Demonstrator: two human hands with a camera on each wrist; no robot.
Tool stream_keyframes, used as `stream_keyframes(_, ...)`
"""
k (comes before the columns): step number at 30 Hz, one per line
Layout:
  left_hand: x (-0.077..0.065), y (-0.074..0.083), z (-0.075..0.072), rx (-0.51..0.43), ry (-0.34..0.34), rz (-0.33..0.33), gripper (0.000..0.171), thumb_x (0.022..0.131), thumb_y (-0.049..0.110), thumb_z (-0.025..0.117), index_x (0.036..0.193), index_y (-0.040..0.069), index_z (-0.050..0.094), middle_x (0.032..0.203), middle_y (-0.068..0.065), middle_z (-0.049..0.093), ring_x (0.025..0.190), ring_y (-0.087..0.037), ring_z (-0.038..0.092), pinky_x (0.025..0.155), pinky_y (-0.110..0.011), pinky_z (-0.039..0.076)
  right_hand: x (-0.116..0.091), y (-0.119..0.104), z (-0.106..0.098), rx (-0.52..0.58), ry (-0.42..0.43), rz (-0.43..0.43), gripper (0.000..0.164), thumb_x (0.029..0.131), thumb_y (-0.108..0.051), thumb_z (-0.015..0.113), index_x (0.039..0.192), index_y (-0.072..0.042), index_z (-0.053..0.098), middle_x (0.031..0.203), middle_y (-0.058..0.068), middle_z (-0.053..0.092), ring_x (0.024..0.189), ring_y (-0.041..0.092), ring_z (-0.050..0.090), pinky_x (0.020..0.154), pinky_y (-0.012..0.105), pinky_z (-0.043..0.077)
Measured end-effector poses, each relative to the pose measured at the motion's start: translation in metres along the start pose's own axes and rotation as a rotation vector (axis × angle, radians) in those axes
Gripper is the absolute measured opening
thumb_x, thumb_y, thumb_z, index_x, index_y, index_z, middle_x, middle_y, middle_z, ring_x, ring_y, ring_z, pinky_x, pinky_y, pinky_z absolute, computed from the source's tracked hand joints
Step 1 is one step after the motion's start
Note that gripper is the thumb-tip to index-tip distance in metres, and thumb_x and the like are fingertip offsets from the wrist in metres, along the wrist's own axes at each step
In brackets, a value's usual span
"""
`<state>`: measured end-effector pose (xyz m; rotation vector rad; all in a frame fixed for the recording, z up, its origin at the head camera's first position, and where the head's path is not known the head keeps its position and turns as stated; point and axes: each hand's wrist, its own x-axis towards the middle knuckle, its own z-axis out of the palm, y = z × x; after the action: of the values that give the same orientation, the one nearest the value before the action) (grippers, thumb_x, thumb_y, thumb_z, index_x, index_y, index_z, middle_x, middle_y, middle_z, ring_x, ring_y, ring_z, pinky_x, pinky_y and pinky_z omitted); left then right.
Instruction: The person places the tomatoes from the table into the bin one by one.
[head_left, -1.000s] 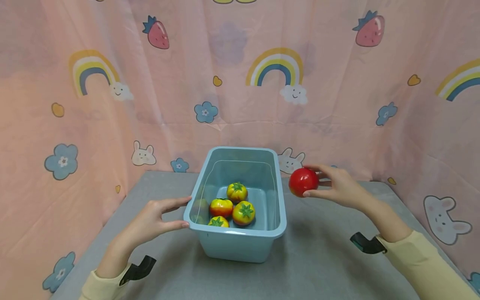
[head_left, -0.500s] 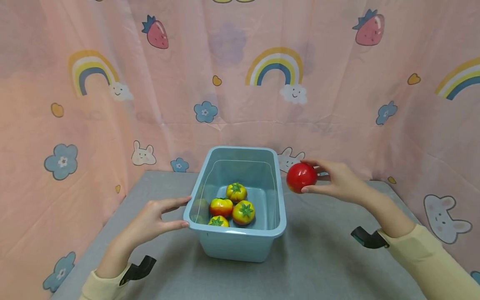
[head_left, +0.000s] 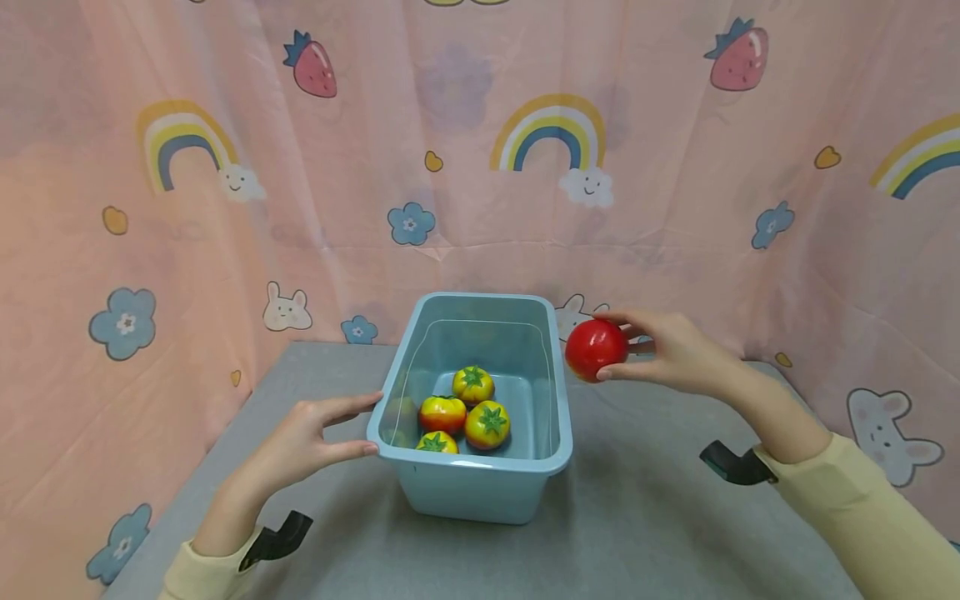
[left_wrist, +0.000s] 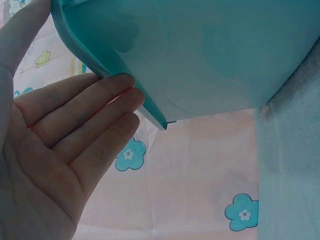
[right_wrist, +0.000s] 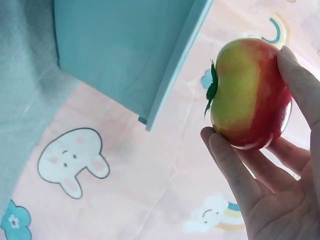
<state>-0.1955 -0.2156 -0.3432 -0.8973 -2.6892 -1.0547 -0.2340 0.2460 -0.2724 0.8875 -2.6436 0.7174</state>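
Observation:
My right hand (head_left: 678,350) holds a glossy tomato (head_left: 596,350) between thumb and fingers, just off the right rim of a light blue plastic bin (head_left: 472,497). In the right wrist view the tomato (right_wrist: 250,95) shows a red bottom, a yellow-green top and green leaves at the stem. At the bin's left side, my left hand (head_left: 311,437) touches the rim with extended fingers; straight fingers (left_wrist: 95,102) lie along it in the left wrist view. Inside the bin sit several yellow-green and red tomatoes, among them a front right tomato (head_left: 487,426) and a rear tomato (head_left: 473,384).
The bin stands on a grey cloth-covered table (head_left: 652,517). A pink curtain (head_left: 465,192) printed with rainbows, rabbits and flowers hangs behind the table and along its sides. Black wrist mounts (head_left: 276,540) stick out from both cream sleeves.
My right hand has moved a little left and up with the tomato, closer to the bin's right rim. The left hand and the bin have stayed put.

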Motion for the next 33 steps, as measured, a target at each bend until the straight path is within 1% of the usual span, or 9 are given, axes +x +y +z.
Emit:
stream_keyframes(4, 0.0, 0.0, 0.0, 0.0, 0.001, 0.001, 0.065, 0.078, 0.045, 0.074, 0.132, 0.014, 0.058, 0.129, -0.002, 0.061, 0.117, -0.025, 0.06, 0.091, -0.041, 0.053, 0.005, -0.004, -0.002, 0.006, -0.013, -0.006, 0.071, 0.069, -0.03, 0.085, 0.13, -0.01, 0.055, 0.12, 0.012, 0.064, 0.097, 0.029, 0.066, 0.072, 0.039, 0.06)
stream_keyframes(11, 0.0, -0.001, 0.0, 0.0, 0.001, -0.012, 0.066, 0.077, 0.046, 0.073, 0.133, 0.015, 0.057, 0.13, -0.003, 0.061, 0.117, -0.026, 0.06, 0.091, -0.042, 0.053, 0.014, -0.01, -0.006, 0.004, -0.031, -0.024, 0.068, 0.07, -0.032, 0.084, 0.129, -0.01, 0.056, 0.118, 0.01, 0.065, 0.097, 0.027, 0.067, 0.073, 0.038, 0.06)
stream_keyframes(18, 0.0, 0.0, 0.0, 0.005, 0.003, -0.009, 0.066, 0.077, 0.047, 0.073, 0.132, 0.015, 0.057, 0.129, -0.002, 0.061, 0.117, -0.026, 0.06, 0.091, -0.042, 0.053, 0.02, -0.018, -0.008, 0.026, -0.051, -0.047, 0.064, 0.072, -0.029, 0.083, 0.128, -0.009, 0.057, 0.117, 0.012, 0.066, 0.097, 0.029, 0.067, 0.073, 0.038, 0.06)
stream_keyframes(26, 0.001, 0.0, 0.0, 0.006, 0.003, -0.001, 0.065, 0.077, 0.045, 0.074, 0.132, 0.014, 0.057, 0.13, -0.002, 0.061, 0.117, -0.024, 0.06, 0.092, -0.043, 0.052, 0.03, -0.024, -0.008, 0.026, -0.071, -0.053, 0.066, 0.071, -0.031, 0.084, 0.128, -0.009, 0.057, 0.118, 0.011, 0.065, 0.098, 0.028, 0.067, 0.074, 0.037, 0.06)
stream_keyframes(33, 0.0, 0.0, 0.0, 0.006, 0.0, 0.005, 0.066, 0.077, 0.046, 0.074, 0.133, 0.015, 0.057, 0.13, -0.001, 0.061, 0.117, -0.024, 0.06, 0.092, -0.042, 0.052, 0.042, -0.028, -0.007, 0.017, -0.11, -0.046, 0.069, 0.072, -0.032, 0.083, 0.13, -0.009, 0.055, 0.12, 0.011, 0.064, 0.1, 0.029, 0.065, 0.076, 0.04, 0.059)
